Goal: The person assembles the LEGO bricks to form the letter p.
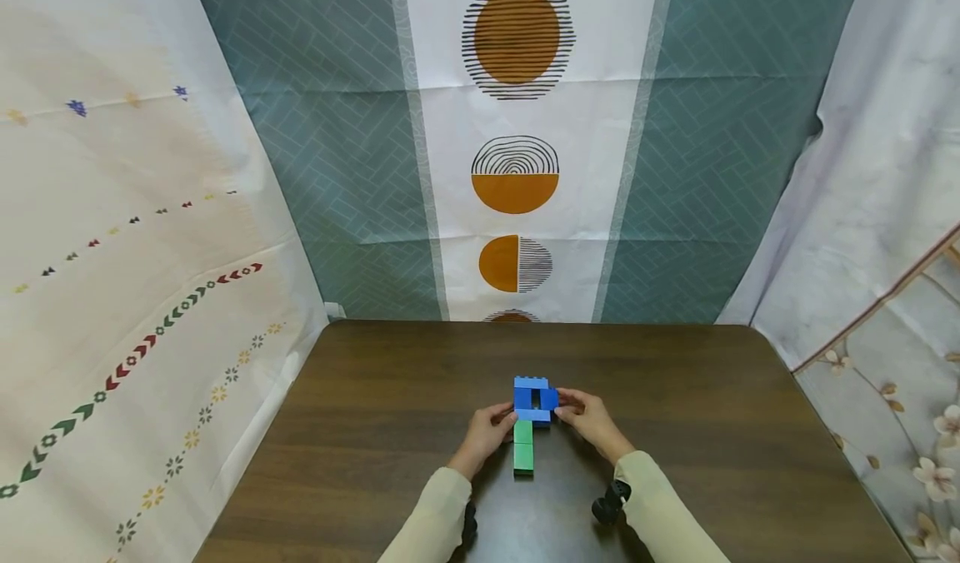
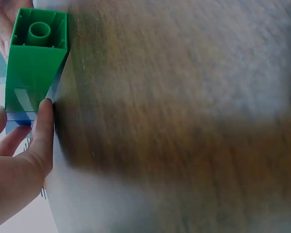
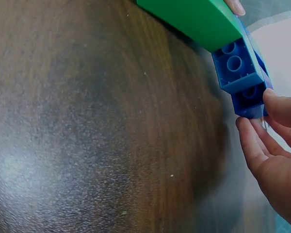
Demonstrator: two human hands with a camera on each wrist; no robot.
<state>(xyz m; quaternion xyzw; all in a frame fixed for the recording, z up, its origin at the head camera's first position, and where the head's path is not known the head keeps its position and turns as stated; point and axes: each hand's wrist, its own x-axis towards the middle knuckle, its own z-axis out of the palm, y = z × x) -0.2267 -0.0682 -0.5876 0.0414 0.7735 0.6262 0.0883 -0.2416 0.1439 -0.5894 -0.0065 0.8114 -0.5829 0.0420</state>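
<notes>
Toy building blocks joined into one shape lie between both hands in the head view. Blue blocks (image 1: pixel 531 415) form a ring around a small gap, and a tail of green blocks (image 1: pixel 523 456) extends toward the person. At the left side, the left hand (image 1: pixel 483 438) grips the shape between thumb and fingers, near where green meets blue. The right hand (image 1: pixel 592 421) pinches a blue block (image 1: pixel 550 398) that juts out on the right. Hollow undersides with round tubes show on the green block end (image 2: pixel 39 30) and on the blue blocks (image 3: pixel 237 65).
A dark brown wooden table (image 1: pixel 360 455) lies under the hands. Patterned cloth (image 1: pixel 517 188) hangs behind it, with a white embroidered cloth (image 1: pixel 150 296) at the left and a floral one (image 1: pixel 900 430) at the right. Black wrist devices (image 1: pixel 611 500) sit at the sleeves.
</notes>
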